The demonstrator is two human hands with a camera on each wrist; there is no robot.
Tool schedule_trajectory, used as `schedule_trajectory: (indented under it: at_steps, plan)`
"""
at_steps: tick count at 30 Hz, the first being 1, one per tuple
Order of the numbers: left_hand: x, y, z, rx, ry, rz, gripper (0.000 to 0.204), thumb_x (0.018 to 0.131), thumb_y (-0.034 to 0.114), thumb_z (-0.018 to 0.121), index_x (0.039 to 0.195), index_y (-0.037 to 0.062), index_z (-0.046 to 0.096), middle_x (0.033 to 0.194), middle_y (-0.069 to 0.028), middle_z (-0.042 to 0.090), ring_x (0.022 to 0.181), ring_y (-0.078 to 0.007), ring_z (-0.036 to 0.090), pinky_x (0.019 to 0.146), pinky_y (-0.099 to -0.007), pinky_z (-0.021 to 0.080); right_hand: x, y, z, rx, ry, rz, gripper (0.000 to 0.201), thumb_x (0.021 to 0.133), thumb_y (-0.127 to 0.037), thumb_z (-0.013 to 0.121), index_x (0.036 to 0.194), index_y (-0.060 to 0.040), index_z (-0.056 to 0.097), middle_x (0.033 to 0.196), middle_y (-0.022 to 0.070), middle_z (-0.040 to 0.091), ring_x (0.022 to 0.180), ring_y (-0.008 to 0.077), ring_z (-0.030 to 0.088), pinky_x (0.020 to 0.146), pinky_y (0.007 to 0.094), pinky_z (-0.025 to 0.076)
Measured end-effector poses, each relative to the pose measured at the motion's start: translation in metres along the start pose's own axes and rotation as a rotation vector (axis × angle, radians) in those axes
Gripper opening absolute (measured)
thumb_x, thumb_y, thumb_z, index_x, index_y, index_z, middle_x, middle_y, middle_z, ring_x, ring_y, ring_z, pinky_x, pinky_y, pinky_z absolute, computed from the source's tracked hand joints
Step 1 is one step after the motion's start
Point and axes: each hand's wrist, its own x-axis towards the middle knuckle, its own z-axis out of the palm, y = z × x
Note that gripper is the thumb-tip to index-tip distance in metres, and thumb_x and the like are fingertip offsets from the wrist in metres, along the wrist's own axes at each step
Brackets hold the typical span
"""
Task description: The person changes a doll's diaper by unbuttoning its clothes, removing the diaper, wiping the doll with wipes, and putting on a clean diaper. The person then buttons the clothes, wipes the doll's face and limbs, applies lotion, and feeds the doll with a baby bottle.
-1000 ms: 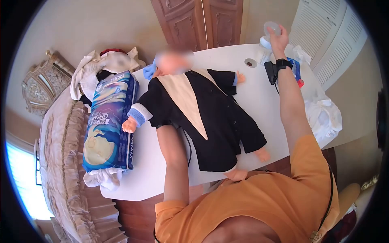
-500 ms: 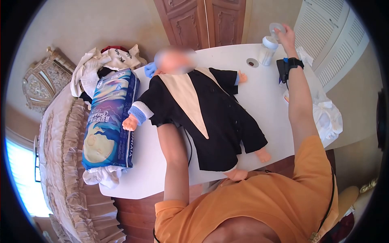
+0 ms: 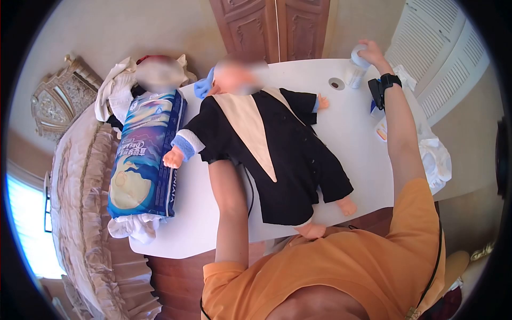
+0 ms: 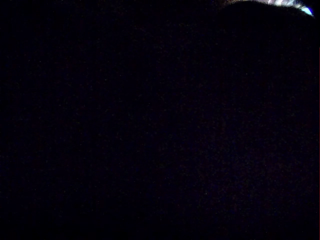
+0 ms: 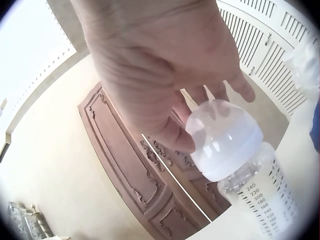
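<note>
At the table's far right in the head view, the right hand [image 3: 372, 52] pinches a translucent domed cap [image 3: 358, 54] at the top of an upright clear bottle [image 3: 354, 76]. The right wrist view shows the thumb and fingers of the right hand [image 5: 165, 65] around the cap [image 5: 225, 140], above the bottle's measuring marks [image 5: 270, 200]. A doll in a black and cream outfit [image 3: 288, 154] lies on its back. The left forearm [image 3: 228, 192] goes under the doll's outfit, which hides the left hand; the left wrist view is almost wholly dark.
A blue diaper pack [image 3: 144, 154] lies along the left side of the white table [image 3: 186, 224], with crumpled cloths [image 3: 114, 88] behind it. A round hole [image 3: 336, 84] is left of the bottle. White crumpled material [image 3: 436, 160] lies at the right edge.
The right hand has brought the cap from beside the bottle onto its top. The left forearm and the doll have stayed in place.
</note>
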Motion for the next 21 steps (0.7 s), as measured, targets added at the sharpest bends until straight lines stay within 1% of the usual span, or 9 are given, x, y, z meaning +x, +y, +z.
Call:
schedule_trajectory:
  at_steps: [5, 8, 10, 13, 15, 17, 19, 20, 21]
  plan:
    - [0.002, -0.002, 0.000, 0.256, -0.046, -0.081, 0.010, 0.072, -0.005, 0.040, 0.080, -0.0067, 0.046, 0.070, -0.0203, 0.049, 0.067, -0.0360, 0.045, 0.063, -0.0362, 0.039, 0.002, -0.004, 0.004, -0.079, 0.029, 0.052, 0.043, 0.065, -0.015, 0.058, 0.106, -0.0016, 0.054, 0.105, 0.0205, 0.055, 0.100, 0.0293, 0.053, 0.085, 0.0347, 0.041]
    - [0.005, -0.009, 0.004, 0.045, -0.015, -0.120, 0.009, 0.072, -0.005, 0.039, 0.076, -0.0078, 0.047, 0.071, -0.0211, 0.050, 0.068, -0.0365, 0.046, 0.063, -0.0371, 0.039, -0.008, -0.014, 0.005, -0.156, 0.085, 0.086, 0.042, 0.064, -0.016, 0.060, 0.104, -0.0024, 0.055, 0.105, 0.0220, 0.054, 0.101, 0.0306, 0.052, 0.086, 0.0358, 0.041]
    - [0.006, -0.014, 0.006, 0.086, -0.045, -0.127, 0.010, 0.073, -0.005, 0.039, 0.076, -0.0080, 0.048, 0.071, -0.0210, 0.051, 0.067, -0.0356, 0.047, 0.063, -0.0369, 0.039, -0.040, -0.053, 0.006, -0.668, 0.366, -0.053, 0.038, 0.065, -0.018, 0.062, 0.099, -0.0020, 0.057, 0.106, 0.0216, 0.054, 0.101, 0.0295, 0.052, 0.086, 0.0361, 0.040]
    - [0.012, -0.022, 0.010, 0.165, -0.126, -0.148, 0.011, 0.074, -0.005, 0.040, 0.077, -0.0084, 0.050, 0.073, -0.0209, 0.053, 0.066, -0.0341, 0.049, 0.062, -0.0366, 0.040, -0.047, -0.083, 0.029, -0.369, 0.446, -0.290, 0.033, 0.067, -0.020, 0.062, 0.093, -0.0009, 0.059, 0.108, 0.0225, 0.052, 0.100, 0.0302, 0.051, 0.084, 0.0361, 0.041]
    - [0.018, -0.043, 0.017, 0.207, -0.175, -0.164, 0.012, 0.074, -0.005, 0.040, 0.078, -0.0084, 0.051, 0.074, -0.0210, 0.053, 0.067, -0.0334, 0.051, 0.062, -0.0365, 0.040, -0.047, -0.095, 0.057, 0.006, 0.088, -0.466, 0.031, 0.069, -0.023, 0.062, 0.090, -0.0003, 0.060, 0.104, 0.0214, 0.054, 0.095, 0.0314, 0.053, 0.081, 0.0362, 0.042]
    - [0.024, -0.077, 0.028, 0.409, -0.251, -0.052, 0.014, 0.077, -0.002, 0.046, 0.090, -0.0047, 0.051, 0.077, -0.0156, 0.056, 0.067, -0.0266, 0.055, 0.060, -0.0318, 0.043, -0.058, -0.109, 0.091, 0.239, -0.221, -0.376, 0.030, 0.071, -0.024, 0.063, 0.088, 0.0002, 0.061, 0.099, 0.0180, 0.057, 0.093, 0.0304, 0.054, 0.079, 0.0334, 0.043]
    - [0.032, -0.086, 0.032, 0.376, -0.230, -0.056, 0.014, 0.077, -0.002, 0.046, 0.090, -0.0044, 0.051, 0.077, -0.0154, 0.056, 0.067, -0.0264, 0.056, 0.060, -0.0318, 0.044, -0.054, -0.117, 0.123, 0.372, -0.461, -0.196, 0.043, 0.076, -0.037, 0.059, 0.100, -0.0010, 0.058, 0.106, 0.0132, 0.055, 0.100, 0.0274, 0.051, 0.082, 0.0388, 0.040]
    - [0.035, -0.089, 0.035, 0.343, -0.221, -0.059, 0.015, 0.077, -0.002, 0.046, 0.091, -0.0041, 0.050, 0.078, -0.0153, 0.056, 0.068, -0.0262, 0.056, 0.060, -0.0317, 0.044, -0.053, -0.128, 0.130, 0.373, -0.463, -0.208, 0.043, 0.076, -0.037, 0.059, 0.100, -0.0010, 0.058, 0.106, 0.0132, 0.055, 0.100, 0.0274, 0.051, 0.082, 0.0388, 0.040]
    - [0.038, -0.092, 0.037, 0.310, -0.212, -0.062, 0.015, 0.077, -0.002, 0.046, 0.092, -0.0038, 0.050, 0.078, -0.0151, 0.056, 0.068, -0.0260, 0.056, 0.060, -0.0316, 0.044, -0.054, -0.140, 0.136, 0.493, -0.565, -0.054, 0.051, 0.079, -0.043, 0.052, 0.111, -0.0036, 0.050, 0.116, 0.0146, 0.047, 0.107, 0.0263, 0.045, 0.086, 0.0425, 0.037]
